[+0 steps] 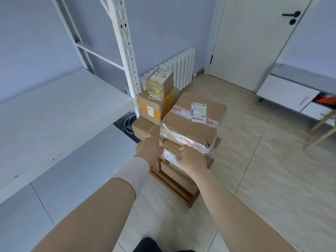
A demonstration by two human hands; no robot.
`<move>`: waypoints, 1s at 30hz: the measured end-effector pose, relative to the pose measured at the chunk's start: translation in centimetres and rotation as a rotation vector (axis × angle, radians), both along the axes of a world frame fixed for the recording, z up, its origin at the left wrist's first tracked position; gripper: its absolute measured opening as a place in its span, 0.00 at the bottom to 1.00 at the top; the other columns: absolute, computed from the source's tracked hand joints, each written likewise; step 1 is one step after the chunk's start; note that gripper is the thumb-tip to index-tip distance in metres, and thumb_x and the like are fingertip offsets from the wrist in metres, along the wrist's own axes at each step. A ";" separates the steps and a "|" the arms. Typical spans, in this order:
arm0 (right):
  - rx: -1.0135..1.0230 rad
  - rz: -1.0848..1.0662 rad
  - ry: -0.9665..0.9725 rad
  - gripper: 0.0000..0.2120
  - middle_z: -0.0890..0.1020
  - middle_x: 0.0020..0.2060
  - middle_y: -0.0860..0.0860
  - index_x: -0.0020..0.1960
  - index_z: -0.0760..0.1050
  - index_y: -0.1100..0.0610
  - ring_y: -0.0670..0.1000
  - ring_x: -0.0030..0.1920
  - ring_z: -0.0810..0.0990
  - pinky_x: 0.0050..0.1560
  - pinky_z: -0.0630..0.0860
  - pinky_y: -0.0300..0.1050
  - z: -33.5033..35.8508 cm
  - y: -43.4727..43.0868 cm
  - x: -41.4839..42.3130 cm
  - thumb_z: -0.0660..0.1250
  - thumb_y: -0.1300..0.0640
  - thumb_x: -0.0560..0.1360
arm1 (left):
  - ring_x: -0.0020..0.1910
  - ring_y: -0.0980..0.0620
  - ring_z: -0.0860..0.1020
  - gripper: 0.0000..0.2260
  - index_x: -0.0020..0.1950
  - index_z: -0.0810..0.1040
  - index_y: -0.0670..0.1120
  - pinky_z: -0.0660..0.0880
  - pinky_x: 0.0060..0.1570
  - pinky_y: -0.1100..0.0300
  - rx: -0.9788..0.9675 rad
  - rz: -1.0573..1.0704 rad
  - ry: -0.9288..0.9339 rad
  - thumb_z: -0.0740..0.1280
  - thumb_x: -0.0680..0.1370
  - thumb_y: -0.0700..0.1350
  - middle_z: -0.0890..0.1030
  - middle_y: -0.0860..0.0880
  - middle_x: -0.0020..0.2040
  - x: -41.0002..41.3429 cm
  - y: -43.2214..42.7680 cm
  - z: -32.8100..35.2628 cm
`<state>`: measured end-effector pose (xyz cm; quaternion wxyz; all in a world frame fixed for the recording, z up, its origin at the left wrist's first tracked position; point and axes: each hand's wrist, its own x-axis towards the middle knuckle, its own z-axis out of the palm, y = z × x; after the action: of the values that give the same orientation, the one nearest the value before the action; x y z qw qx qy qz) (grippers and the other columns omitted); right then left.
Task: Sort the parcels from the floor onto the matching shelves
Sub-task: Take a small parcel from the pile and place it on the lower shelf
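Since the whole pile of parcels (179,179) sat on the floor at my twelve o'clock and the shelf (54,110) at nine o'clock looked bare where I could see it, I judged the sorting barely begun. My right hand (192,159) curled over the near edge of a small labelled parcel (170,154) wedged under the big taped parcel (196,124). My left hand (148,150) lay against its nine o'clock end, fingers hidden, so I could not tell its grip.

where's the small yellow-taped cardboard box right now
In the head view, the small yellow-taped cardboard box sits left of centre, atop the orange-taped brown box, right of the white shelf post.
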<state>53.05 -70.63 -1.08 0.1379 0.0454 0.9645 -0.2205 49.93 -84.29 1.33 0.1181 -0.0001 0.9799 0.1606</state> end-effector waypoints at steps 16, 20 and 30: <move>-0.526 -0.501 0.131 0.18 0.76 0.62 0.51 0.66 0.70 0.55 0.52 0.58 0.75 0.51 0.71 0.37 5.5 -3.2 -26.6 0.59 0.50 0.79 | 0.63 0.46 0.74 0.17 0.68 0.70 0.46 0.70 0.59 0.56 0.386 -0.026 0.162 0.61 0.80 0.47 0.75 0.47 0.65 -29.3 -4.7 4.5; -0.649 -0.625 0.122 0.20 0.75 0.64 0.52 0.68 0.68 0.56 0.53 0.64 0.72 0.58 0.67 0.44 4.3 -4.2 -31.1 0.59 0.49 0.79 | 0.67 0.49 0.70 0.22 0.72 0.63 0.45 0.65 0.59 0.61 0.602 0.029 0.094 0.61 0.80 0.48 0.71 0.47 0.70 -33.0 -4.5 2.2; -0.999 -0.707 0.021 0.28 0.61 0.73 0.42 0.77 0.51 0.51 0.46 0.72 0.61 0.60 0.59 0.35 0.1 -5.6 -34.2 0.55 0.46 0.80 | 0.69 0.48 0.68 0.24 0.75 0.61 0.49 0.64 0.69 0.53 0.892 0.298 -0.162 0.55 0.81 0.56 0.69 0.49 0.71 -36.4 -3.5 -3.0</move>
<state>18.89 -76.19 -0.96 0.0513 0.2904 0.6723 -0.6790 13.56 -87.79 -1.64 0.1582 -0.1025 0.7925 0.5800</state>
